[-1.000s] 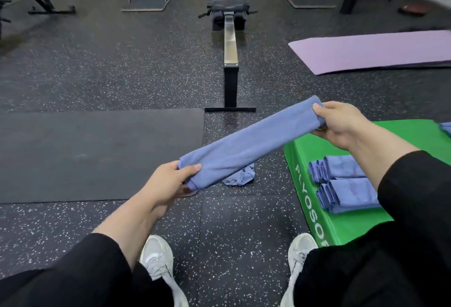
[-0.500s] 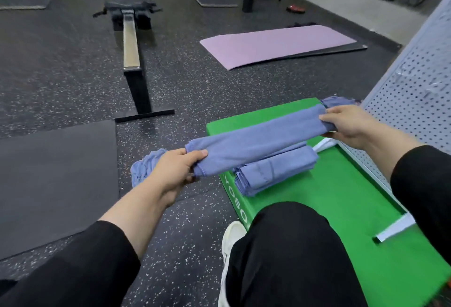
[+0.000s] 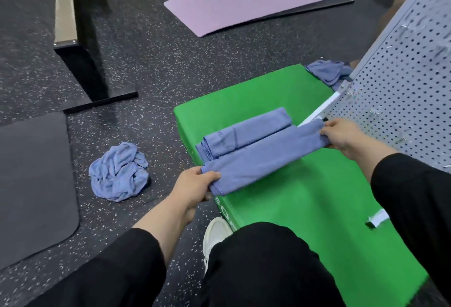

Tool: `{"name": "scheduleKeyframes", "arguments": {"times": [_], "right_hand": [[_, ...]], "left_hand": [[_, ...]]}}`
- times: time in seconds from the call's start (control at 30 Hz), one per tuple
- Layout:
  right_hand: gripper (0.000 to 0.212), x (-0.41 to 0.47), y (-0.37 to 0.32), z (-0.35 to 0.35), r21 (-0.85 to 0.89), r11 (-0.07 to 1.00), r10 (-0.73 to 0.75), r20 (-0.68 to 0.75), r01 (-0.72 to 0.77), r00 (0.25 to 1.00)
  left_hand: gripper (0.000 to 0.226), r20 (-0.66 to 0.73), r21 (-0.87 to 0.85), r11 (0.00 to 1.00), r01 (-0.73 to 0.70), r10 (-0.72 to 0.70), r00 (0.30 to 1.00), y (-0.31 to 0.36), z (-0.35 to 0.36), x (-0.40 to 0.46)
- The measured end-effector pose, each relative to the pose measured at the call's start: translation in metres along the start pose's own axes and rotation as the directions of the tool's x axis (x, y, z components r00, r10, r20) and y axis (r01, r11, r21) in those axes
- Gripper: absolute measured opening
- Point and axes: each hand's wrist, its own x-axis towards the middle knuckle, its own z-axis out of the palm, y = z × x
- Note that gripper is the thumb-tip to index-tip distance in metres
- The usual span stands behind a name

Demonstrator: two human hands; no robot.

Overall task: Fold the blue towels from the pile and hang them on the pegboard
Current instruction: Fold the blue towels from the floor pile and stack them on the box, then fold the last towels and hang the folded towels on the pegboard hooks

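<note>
Gym floor, dark speckled rubber; green box [image 3: 305, 199] under my hands, pegboard [image 3: 402, 92] rising just past my right hand.

Towel [image 3: 266, 158], folded into a long strip, is stretched between both hands, low over the box top; I cannot tell whether it touches yet. Just beyond it lie the folded towels [image 3: 246, 133], side by side with the strip.

Left hand [image 3: 195, 186]: thumb on top, fingers curled under, pinching the near end. Right hand [image 3: 341, 136]: fingers closed around the far end, close to the pegboard's foot.

To do this well, I judge: keep the strip taut and the edges aligned, lower both ends together parallel to the folded ones, release only once it lies flat.

Crumpled towel [image 3: 118, 172] on the floor left of my left hand; another heap [image 3: 327, 72] beyond my right, at the box's far corner.
</note>
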Motion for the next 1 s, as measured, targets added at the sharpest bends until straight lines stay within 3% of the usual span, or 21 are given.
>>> {"name": "scheduleKeyframes", "arguments": {"times": [0.2,0.47,0.53,0.57,0.63,0.67,0.73,0.8,0.9,1.0], "right_hand": [[0.017,0.023,0.039,0.007,-0.023,0.999,0.039,-0.003,-0.039,0.999],[0.021,0.061,0.022,0.024,-0.054,0.998,-0.024,-0.017,0.023,1.0],[0.025,0.067,0.015,0.029,-0.07,0.997,-0.015,-0.001,0.015,1.0],[0.032,0.068,0.013,0.031,-0.119,0.993,-0.025,-0.019,0.023,1.0],[0.048,0.065,0.011,0.037,-0.311,0.946,-0.135,-0.128,0.09,0.982],[0.048,0.058,0.011,0.042,-0.416,0.896,-0.244,-0.164,0.157,0.956],[0.042,0.043,0.017,0.059,-0.566,0.768,-0.441,-0.129,0.3,0.888],[0.043,0.029,0.023,0.076,-0.642,0.666,-0.514,-0.026,0.38,0.857],[0.047,0.02,0.028,0.087,-0.641,0.671,-0.496,-0.015,0.372,0.868],[0.047,0.015,0.018,0.09,-0.605,0.699,-0.523,-0.069,0.381,0.849]], "left_hand": [[0.005,0.003,0.062,0.998,0.008,-0.008,1.0,-0.023,0.02,0.02],[0.003,-0.036,0.082,0.997,-0.013,0.016,0.999,-0.014,0.018,0.054],[0.015,-0.075,0.125,0.992,-0.012,0.021,0.997,-0.013,0.016,0.066],[0.031,-0.122,0.244,0.969,-0.033,0.064,0.99,-0.014,0.015,0.072],[0.056,-0.224,0.628,0.773,-0.084,0.283,0.932,-0.015,0.014,0.075],[0.057,-0.174,0.774,0.61,-0.17,0.463,0.869,-0.015,0.016,0.071],[0.042,0.119,0.892,0.234,-0.388,0.705,0.699,-0.015,0.023,0.064],[0.033,0.391,0.869,-0.051,-0.491,0.68,0.621,-0.023,0.029,0.066],[0.04,0.535,0.835,-0.215,-0.507,0.537,0.653,-0.031,0.031,0.074],[0.04,0.536,0.834,-0.212,-0.51,0.53,0.657,-0.021,0.029,0.073]]}}
